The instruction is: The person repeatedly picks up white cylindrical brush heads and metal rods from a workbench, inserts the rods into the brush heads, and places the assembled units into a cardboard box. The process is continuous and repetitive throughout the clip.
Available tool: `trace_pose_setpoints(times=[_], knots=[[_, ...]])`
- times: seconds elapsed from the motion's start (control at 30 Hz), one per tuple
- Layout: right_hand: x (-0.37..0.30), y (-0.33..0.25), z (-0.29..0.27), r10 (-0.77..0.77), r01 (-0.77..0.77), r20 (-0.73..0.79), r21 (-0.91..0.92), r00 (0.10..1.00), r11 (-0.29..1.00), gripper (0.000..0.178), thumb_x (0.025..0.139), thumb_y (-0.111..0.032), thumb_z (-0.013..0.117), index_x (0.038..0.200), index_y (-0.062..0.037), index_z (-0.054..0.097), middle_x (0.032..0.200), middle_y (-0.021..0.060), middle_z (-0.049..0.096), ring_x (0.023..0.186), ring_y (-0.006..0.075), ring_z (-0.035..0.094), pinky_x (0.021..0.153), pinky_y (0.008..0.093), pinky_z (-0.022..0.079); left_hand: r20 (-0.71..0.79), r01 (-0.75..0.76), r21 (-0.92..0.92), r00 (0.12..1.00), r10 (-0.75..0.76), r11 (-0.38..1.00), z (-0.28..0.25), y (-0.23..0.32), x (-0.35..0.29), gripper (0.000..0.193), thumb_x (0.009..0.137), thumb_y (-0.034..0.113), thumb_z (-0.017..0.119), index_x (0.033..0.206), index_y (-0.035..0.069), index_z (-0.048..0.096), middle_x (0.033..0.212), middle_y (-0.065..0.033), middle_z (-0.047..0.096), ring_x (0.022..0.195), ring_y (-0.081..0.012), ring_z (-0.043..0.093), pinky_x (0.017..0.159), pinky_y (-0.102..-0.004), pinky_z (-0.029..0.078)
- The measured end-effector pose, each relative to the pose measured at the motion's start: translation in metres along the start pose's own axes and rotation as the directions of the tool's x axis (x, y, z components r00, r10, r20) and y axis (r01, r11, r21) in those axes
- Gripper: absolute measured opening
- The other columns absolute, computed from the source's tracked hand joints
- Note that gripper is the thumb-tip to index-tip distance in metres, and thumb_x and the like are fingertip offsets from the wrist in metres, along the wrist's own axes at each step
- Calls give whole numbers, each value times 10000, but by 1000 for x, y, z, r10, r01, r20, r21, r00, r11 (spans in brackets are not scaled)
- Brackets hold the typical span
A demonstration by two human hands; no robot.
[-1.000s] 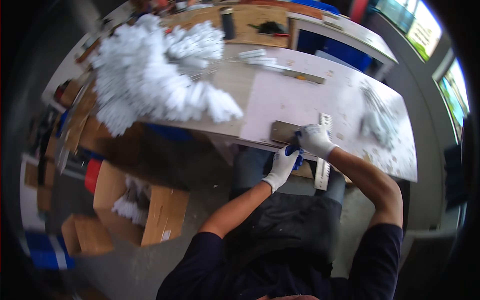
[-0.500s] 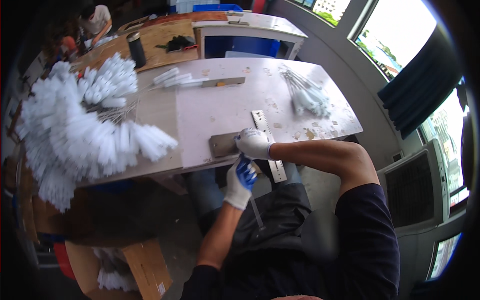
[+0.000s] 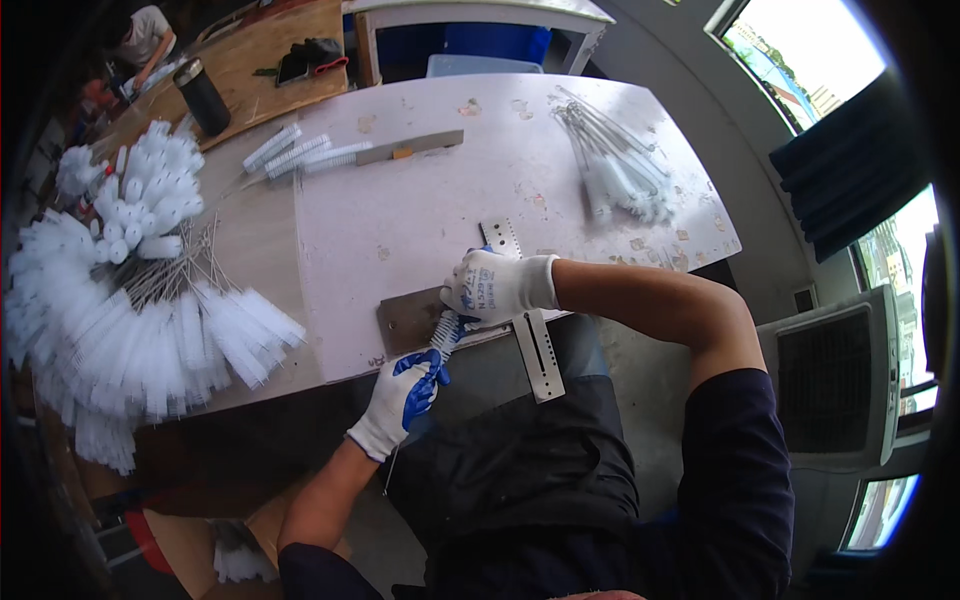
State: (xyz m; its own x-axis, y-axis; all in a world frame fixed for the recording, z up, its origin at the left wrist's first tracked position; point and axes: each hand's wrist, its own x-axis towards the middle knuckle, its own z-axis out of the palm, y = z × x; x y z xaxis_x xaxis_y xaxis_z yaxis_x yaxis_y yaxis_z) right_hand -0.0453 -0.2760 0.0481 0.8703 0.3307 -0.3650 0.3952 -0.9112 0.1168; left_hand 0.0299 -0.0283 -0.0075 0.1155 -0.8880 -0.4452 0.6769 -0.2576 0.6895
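Both my hands wear white gloves with blue palms. My left hand (image 3: 393,405) is closed around the lower part of a white-bristled wire brush (image 3: 445,332), whose thin metal stem sticks out below the glove. Fingers curled at the brush's upper end, my right hand (image 3: 497,290) grips it above the table's near edge; its fingertips are partly hidden. Beside the hands a dark metal plate (image 3: 405,320) lies at that edge. A perforated metal strip (image 3: 538,365) passes under my right hand and juts out over my lap.
A large heap of white brushes (image 3: 165,350) covers the table's left side. More brushes (image 3: 620,175) lie at the far right. Near the back are loose brushes (image 3: 295,155) and a metal bar (image 3: 412,146). A dark bottle (image 3: 202,98) stands on a wooden table; a person (image 3: 145,40) sits beyond.
My hands have shifted left and moved apart, and the white bristles now show between them. The view has also shifted, showing the table from nearer.
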Motion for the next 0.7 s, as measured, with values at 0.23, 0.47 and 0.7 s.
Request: trace_pose_setpoints(times=[0.23,0.47,0.7], knots=[[-6,-2,28,68,-31,-255,144,965,989,479,827,-505,660,945,-43,611,872,118,663,820,286,667,767,413,516,-22,-54,496,997,74,867,-3,31,-8,234,1001,213,597,1014,11,713,721,15,614,648,-49,541,579,-242,433],[-4,-22,23,291,-236,-190,266,938,935,378,772,-318,737,1010,-44,628,969,132,674,919,309,672,805,433,521,308,-15,902,724,617,-432,-21,92,-39,351,931,301,668,1206,89,617,1141,-114,641,1076,-276,631,967,-426,498],[-5,-50,16,531,-443,-169,379,830,813,344,819,-298,720,1032,-44,629,991,146,700,951,333,684,830,450,526,66,267,769,870,488,-581,-118,129,-98,334,947,273,630,1234,103,629,1127,-88,664,1141,-292,597,1110,-425,395]])
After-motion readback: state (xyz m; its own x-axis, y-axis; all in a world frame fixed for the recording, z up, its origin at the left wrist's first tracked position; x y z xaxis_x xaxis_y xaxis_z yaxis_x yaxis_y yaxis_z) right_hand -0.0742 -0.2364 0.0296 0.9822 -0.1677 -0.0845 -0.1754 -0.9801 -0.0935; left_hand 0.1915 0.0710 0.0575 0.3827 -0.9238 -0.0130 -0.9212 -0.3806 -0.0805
